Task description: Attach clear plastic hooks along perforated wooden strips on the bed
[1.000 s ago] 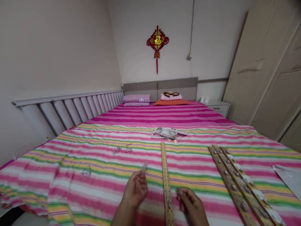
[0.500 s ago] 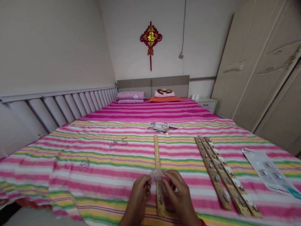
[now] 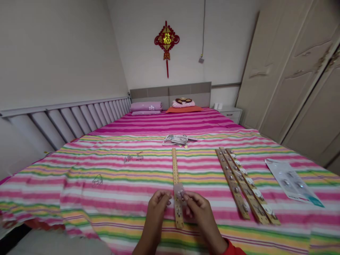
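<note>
A narrow wooden strip (image 3: 175,170) with rows of small holes lies lengthwise on the striped cloth before me; small metal pieces (image 3: 178,212) sit on its near part. Over its middle, my right hand (image 3: 200,209) pinches the edge of a clear plastic piece (image 3: 178,188) with something shiny on it, too small to make out. Left of the strip, my left hand (image 3: 156,209) is closed, thumb against curled fingers, a little apart from the plastic. Whatever is in those fingers, if anything, is hidden.
Three similar strips (image 3: 233,184) with metal and white round pieces lie to the right, beside a clear package (image 3: 292,182). A clear bag (image 3: 177,140) lies farther back. Small plastic bits (image 3: 132,157) and a thin tangled piece (image 3: 97,180) are on the left.
The clear plastic has come away from my left fingers and stays in my right hand, now lying flatter over the strip. The view has shifted slightly.
</note>
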